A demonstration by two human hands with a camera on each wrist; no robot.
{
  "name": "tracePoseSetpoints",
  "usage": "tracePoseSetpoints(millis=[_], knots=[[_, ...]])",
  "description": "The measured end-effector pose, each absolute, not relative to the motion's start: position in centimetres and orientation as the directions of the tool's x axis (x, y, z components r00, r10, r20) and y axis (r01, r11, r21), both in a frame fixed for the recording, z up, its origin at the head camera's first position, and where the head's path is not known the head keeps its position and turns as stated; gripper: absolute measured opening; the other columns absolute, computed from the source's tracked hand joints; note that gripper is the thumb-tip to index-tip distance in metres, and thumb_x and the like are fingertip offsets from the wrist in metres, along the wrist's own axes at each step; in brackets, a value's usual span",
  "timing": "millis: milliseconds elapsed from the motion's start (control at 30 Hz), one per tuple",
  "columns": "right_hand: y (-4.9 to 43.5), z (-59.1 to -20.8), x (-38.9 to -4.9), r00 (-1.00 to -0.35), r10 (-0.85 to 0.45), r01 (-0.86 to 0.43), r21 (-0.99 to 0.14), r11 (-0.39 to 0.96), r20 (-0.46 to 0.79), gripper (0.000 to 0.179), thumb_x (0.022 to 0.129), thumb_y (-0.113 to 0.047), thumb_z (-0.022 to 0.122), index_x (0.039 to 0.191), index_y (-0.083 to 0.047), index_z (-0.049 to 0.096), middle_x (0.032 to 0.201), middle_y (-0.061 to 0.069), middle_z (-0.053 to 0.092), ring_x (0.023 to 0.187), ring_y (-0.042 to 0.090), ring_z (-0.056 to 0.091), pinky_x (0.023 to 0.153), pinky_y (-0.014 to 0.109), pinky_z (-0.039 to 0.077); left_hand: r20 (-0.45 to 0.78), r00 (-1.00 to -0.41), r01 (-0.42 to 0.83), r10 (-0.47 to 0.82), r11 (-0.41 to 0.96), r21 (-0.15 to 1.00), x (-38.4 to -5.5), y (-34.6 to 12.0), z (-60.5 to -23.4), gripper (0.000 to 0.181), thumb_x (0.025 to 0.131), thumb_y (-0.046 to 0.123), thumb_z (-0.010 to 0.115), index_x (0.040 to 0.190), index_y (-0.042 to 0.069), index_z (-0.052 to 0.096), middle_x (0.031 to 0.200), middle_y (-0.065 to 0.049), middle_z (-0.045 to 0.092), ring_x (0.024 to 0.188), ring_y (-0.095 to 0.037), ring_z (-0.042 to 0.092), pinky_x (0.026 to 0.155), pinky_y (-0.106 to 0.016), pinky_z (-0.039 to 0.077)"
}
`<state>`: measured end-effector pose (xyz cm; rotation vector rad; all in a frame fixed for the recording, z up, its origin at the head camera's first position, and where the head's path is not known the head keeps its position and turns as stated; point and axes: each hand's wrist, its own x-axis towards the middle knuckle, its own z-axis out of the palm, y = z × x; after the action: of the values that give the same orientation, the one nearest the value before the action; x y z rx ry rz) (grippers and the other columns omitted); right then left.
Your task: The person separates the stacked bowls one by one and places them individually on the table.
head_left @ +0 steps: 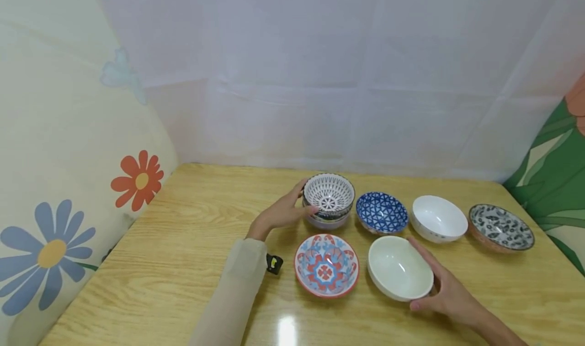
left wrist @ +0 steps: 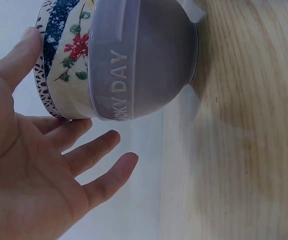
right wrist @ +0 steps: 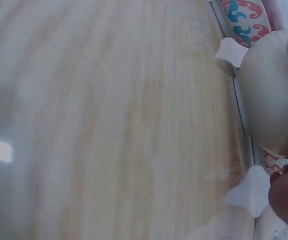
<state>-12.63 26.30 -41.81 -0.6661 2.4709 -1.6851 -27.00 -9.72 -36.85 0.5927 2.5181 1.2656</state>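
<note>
A person works both hands among patterned bowls on a wood-grain table (head_left: 183,234). The right hand (head_left: 450,292), at the four o'clock side of a cream bowl (head_left: 400,267), is clamped on its wall, thumb at five o'clock and fingers at one. The bowl sits at three o'clock from a red-and-blue bowl (head_left: 326,270); whether its foot touches the wood cannot be told.

At twelve o'clock from the red-and-blue bowl, the left hand (head_left: 284,214) grips the upper edge of a stack, its thumb at eight o'clock on the black-and-white bowl (head_left: 329,193) at the top. The left wrist view shows a floral bowl (left wrist: 74,60) below that and a grey bowl (left wrist: 154,60) at the bottom, with the lower fingers spread clear of it.

A blue bowl (head_left: 382,213) and a white bowl (head_left: 440,218) stand at eleven and one o'clock from the cream one, both near enough to knock. Good handling here likely means a level cream bowl, thumb and fingers well opposed on its smooth glaze, and a steadying left hand that adds no sideways push to the stack.
</note>
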Motion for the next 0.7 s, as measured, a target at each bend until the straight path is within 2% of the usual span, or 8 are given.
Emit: tracePoseSetpoints(millis=[100, 167, 367, 500, 567, 700], knots=[[26.4, -41.5, -12.7, -0.896, -0.407, -0.304, -0.914, 0.27, 0.178, 0.106, 0.072, 0.002, 0.079, 0.154, -0.008, 0.013, 0.155, -0.02, 0.022, 0.127, -0.017, 0.03, 0.098, 0.002, 0.026, -0.042, -0.882, 0.245, 0.47, 0.533, 0.81, -27.0, -9.7, -36.9, 0.085, 0.092, 0.042, 0.06, 0.155, 0.024, 0.006, 0.158, -0.006, 0.021, 0.145, -0.028, 0.023, 0.115, -0.053, 0.023], [26.5, -41.2, -12.9, -0.885, -0.421, -0.325, -0.913, 0.248, 0.201, 0.102, 0.074, 0.002, 0.077, 0.153, -0.005, 0.013, 0.156, -0.016, 0.022, 0.131, -0.016, 0.028, 0.099, 0.002, 0.026, -0.038, -0.881, 0.25, 0.471, 0.532, 0.809, -27.0, -9.7, -36.9, 0.085, 0.092, 0.041, 0.06, 0.155, 0.023, 0.006, 0.158, -0.006, 0.022, 0.145, -0.028, 0.023, 0.115, -0.053, 0.023], [26.6, -39.8, -13.8, -0.862, -0.424, -0.408, -0.877, 0.254, 0.278, 0.101, 0.071, 0.011, 0.074, 0.15, 0.004, 0.013, 0.16, -0.006, 0.017, 0.136, -0.017, 0.017, 0.103, 0.0, 0.021, -0.045, -0.885, 0.239, 0.462, 0.537, 0.809, -27.0, -9.7, -37.0, 0.085, 0.092, 0.041, 0.06, 0.155, 0.023, 0.005, 0.158, -0.006, 0.021, 0.145, -0.028, 0.022, 0.116, -0.053, 0.022], [26.0, -38.6, -14.2, -0.869, -0.416, -0.405, -0.868, 0.287, 0.268, 0.102, 0.071, 0.011, 0.074, 0.151, 0.001, 0.013, 0.161, 0.003, 0.014, 0.135, -0.019, 0.017, 0.103, -0.001, 0.02, -0.049, -0.887, 0.237, 0.459, 0.544, 0.805, -27.0, -9.8, -37.1, 0.085, 0.092, 0.042, 0.059, 0.155, 0.023, 0.005, 0.159, -0.007, 0.02, 0.145, -0.028, 0.022, 0.116, -0.053, 0.022], [25.6, -38.0, -14.5, -0.869, -0.422, -0.403, -0.865, 0.3, 0.259, 0.102, 0.072, 0.009, 0.074, 0.152, -0.002, 0.012, 0.161, 0.001, 0.013, 0.134, -0.02, 0.017, 0.102, -0.001, 0.02, -0.047, -0.886, 0.241, 0.462, 0.544, 0.804, -27.0, -9.8, -37.1, 0.085, 0.092, 0.042, 0.059, 0.155, 0.022, 0.005, 0.159, -0.007, 0.02, 0.145, -0.028, 0.022, 0.116, -0.054, 0.022], [24.9, -36.9, -15.6, -0.851, -0.443, -0.444, -0.838, 0.317, 0.283, 0.102, 0.072, 0.008, 0.075, 0.153, -0.006, 0.014, 0.161, 0.005, 0.014, 0.135, -0.019, 0.016, 0.103, -0.001, 0.02, -0.044, -0.883, 0.244, 0.467, 0.538, 0.807, -26.9, -9.8, -37.0, 0.086, 0.093, 0.042, 0.059, 0.155, 0.021, 0.003, 0.159, -0.009, 0.019, 0.145, -0.029, 0.021, 0.116, -0.054, 0.021]])
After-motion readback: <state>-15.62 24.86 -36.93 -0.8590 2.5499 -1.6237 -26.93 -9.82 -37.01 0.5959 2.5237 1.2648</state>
